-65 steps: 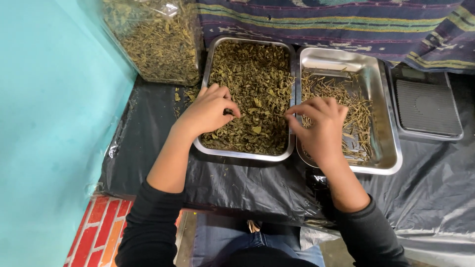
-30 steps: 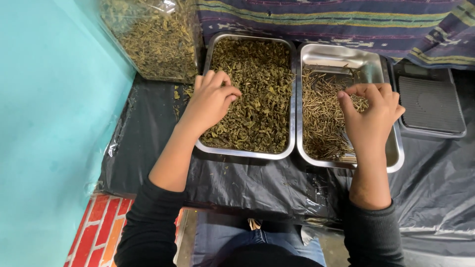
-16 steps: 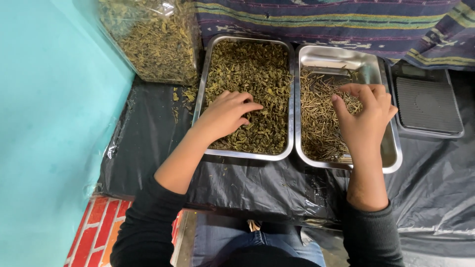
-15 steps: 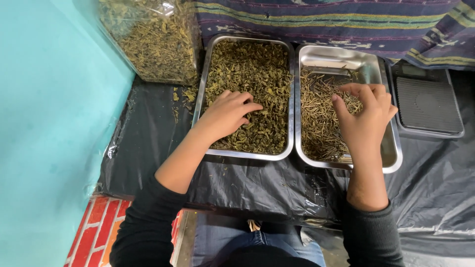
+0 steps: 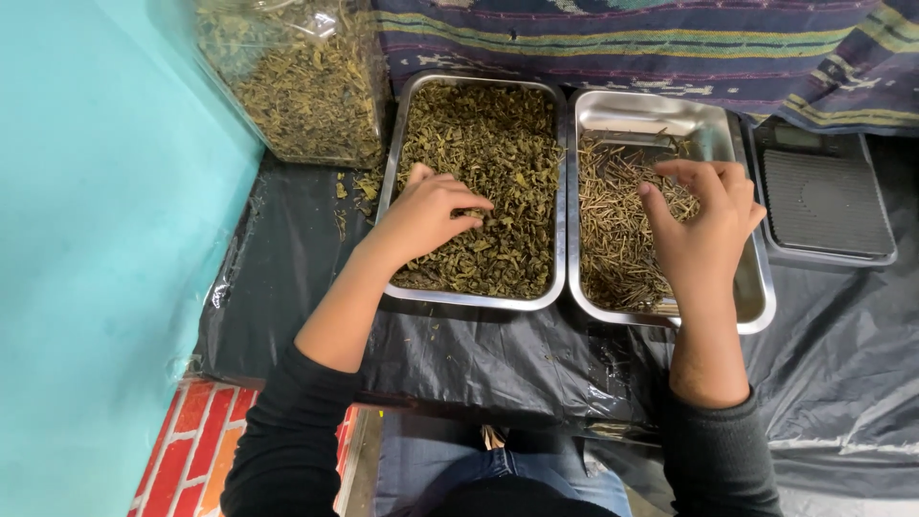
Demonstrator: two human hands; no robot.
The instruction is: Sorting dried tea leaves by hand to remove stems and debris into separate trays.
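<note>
Two steel trays sit side by side on black plastic sheeting. The left tray point(image 5: 566, 191) is full of dried green leaves point(image 5: 498, 144). In the right tray point(image 5: 756, 306) lies a thinner layer of pale dried stems point(image 5: 613, 230). My left hand point(image 5: 426, 215) rests palm down on the leaves, fingers curled into them. Over the right tray my right hand point(image 5: 704, 225) hovers, fingers bent with the tips drawn near each other; I cannot tell whether they pinch a stem.
A clear plastic bag of dried leaves point(image 5: 297, 86) stands at the back left against a turquoise wall point(image 5: 96, 239). A dark flat scale point(image 5: 823, 196) lies right of the trays. Striped cloth point(image 5: 651, 38) runs along the back. Black sheeting point(image 5: 479, 354) covers the surface; red bricks point(image 5: 196, 450) show below.
My right hand went from the gap between the trays out over the stem tray. My left hand slid from the left tray's rim further into the leaves.
</note>
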